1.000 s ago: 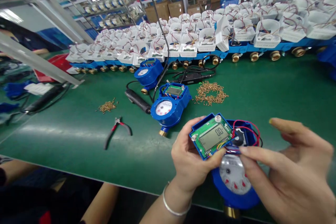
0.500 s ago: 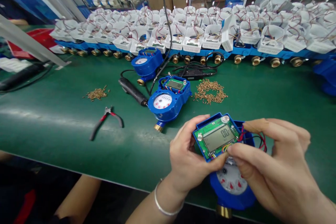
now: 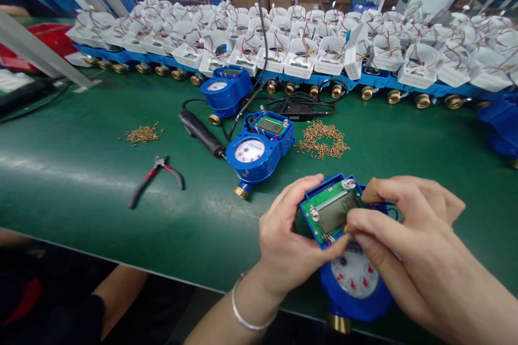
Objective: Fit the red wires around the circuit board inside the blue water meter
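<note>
a: head view. state of the hands?
b: left hand [image 3: 289, 240] grips the upper housing of the blue meter [image 3: 352, 285], thumb along the lower edge of the display board [image 3: 324, 199]. right hand [image 3: 416, 232] curled in at the board's right side, fingertips over the coloured wires [image 3: 345, 230]. can't tell if it has one pinched, contact is hidden.
a: so meter's between the two hands. supported?
b: left grip for sure. brass end [image 3: 340, 323] lines up with the near edge of the desk [image 3: 210, 248]; can't tell if it rests there.
a: main risk?
b: wires, i'd say. a hard push or tug at that corner could nick insulation or strain a joint. also a fingertip overlaps the screen, so pressure could mark or crack it.
a: drop risk?
b: some. if the left thumb slips, the heavy-looking lower end could swing down.
a: anything else near?
b: loose brass screws [image 3: 313, 132] beyond the hands. a knock could scatter them, and a stray one in the open housing might short something.
</note>
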Available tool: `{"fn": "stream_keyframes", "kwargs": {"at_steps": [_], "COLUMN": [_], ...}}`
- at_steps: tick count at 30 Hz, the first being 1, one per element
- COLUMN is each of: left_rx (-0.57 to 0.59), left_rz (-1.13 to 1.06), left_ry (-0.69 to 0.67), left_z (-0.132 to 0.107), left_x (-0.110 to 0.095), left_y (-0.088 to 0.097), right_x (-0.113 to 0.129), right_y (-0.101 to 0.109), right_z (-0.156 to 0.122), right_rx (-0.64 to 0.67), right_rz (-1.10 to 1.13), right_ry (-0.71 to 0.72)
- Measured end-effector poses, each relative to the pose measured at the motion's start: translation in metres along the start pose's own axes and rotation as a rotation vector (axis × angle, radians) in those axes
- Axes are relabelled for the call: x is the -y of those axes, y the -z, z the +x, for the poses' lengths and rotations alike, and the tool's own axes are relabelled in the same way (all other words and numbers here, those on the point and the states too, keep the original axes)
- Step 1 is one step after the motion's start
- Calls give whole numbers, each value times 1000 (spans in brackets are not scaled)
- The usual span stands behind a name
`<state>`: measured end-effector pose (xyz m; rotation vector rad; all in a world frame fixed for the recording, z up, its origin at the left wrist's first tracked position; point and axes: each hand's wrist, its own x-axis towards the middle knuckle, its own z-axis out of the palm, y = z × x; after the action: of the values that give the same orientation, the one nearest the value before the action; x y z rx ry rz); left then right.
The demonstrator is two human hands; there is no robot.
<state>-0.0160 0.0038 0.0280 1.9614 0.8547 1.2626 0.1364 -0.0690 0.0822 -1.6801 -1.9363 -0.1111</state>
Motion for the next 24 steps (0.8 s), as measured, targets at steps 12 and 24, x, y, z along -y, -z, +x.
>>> {"fn": "stream_keyframes", "kwargs": {"at_steps": [12, 24], "left_rx": [28, 28], "left_rz": [-130, -197], "left_ry": [80, 137], "left_z": [4, 6], "left_x": [3, 0], "left_y": [0, 1], "right_x": [-29, -3], "right_y": [23, -19], "right_z": [10, -39], "right_rx": [202, -291], "right_rz": [3, -220], "right_ry": [192, -98]}}
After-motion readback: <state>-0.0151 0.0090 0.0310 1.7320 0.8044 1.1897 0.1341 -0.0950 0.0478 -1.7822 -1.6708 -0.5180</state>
